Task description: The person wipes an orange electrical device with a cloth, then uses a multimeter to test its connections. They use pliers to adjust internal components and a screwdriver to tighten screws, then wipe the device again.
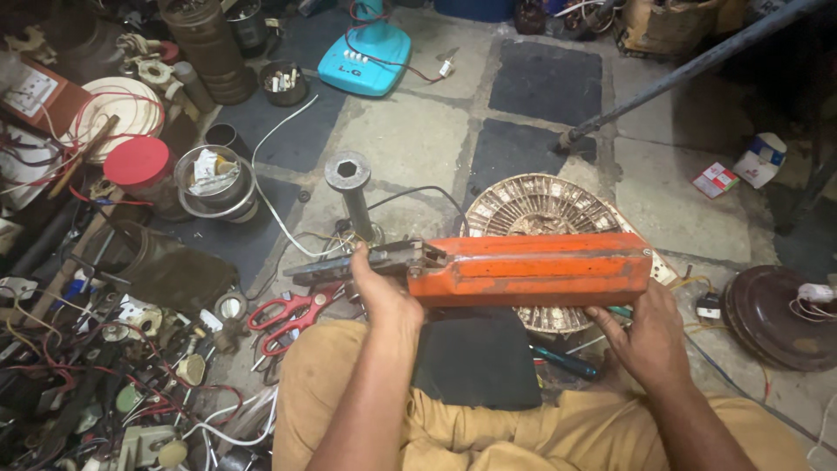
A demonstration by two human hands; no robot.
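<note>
I hold a long orange metal fan blade [532,269] level across my lap. My left hand [379,292] grips its dark metal bracket end [384,260] on the left. My right hand [645,336] supports the blade's wide right end from below. Behind the blade a round fan motor stator with worn windings [532,208] lies on the tiled floor. A dark square pad [475,358] rests between my knees.
Red-handled scissors [292,314] lie by my left knee. A grey spool on a stem [351,187] stands ahead. Tins, a red lid [137,161] and tangled wires crowd the left. A brown domed cover [772,318] sits right, a turquoise base [364,57] far ahead.
</note>
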